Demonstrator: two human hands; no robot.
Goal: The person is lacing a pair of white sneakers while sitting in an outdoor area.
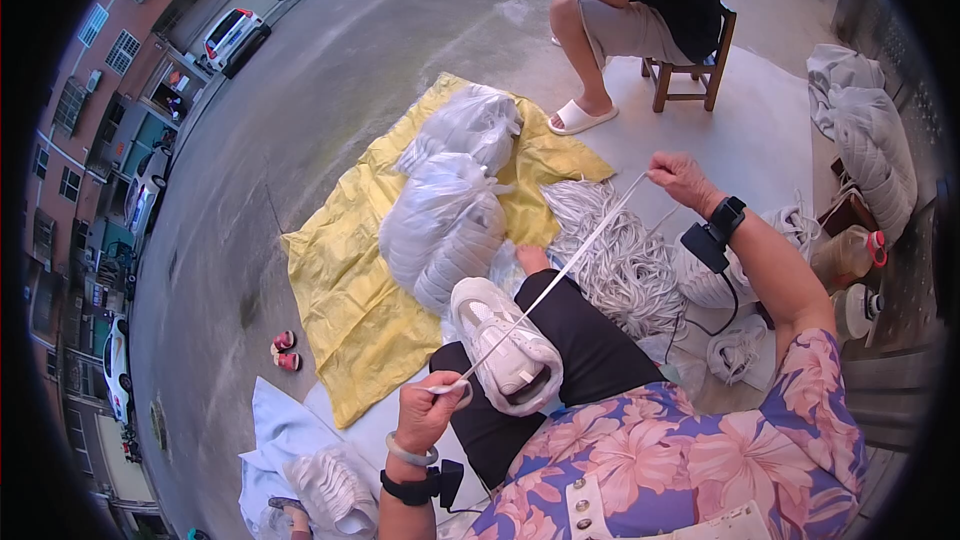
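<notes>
A white shoelace (590,240) is stretched taut on a slant between my two hands. My right hand (682,180), raised at the upper right, pinches one end of it. At the lower left my left hand (425,410) has closed round the other part, with a loop hanging by the fingers. Below the lace, a white sneaker (505,345) rests on my lap, its toe pointing away from me and its opening toward me. Whether the lace passes through the eyelets cannot be made out. A big heap of loose white laces (625,265) lies beyond my right knee.
Clear plastic bags packed with white shoe parts (445,225) stand on a yellow sheet (345,340). A seated person (650,0) holds a phone ahead. More white uppers (335,490) lie at lower left. Bottles (855,310) and stuffed sacks (870,150) line the right side.
</notes>
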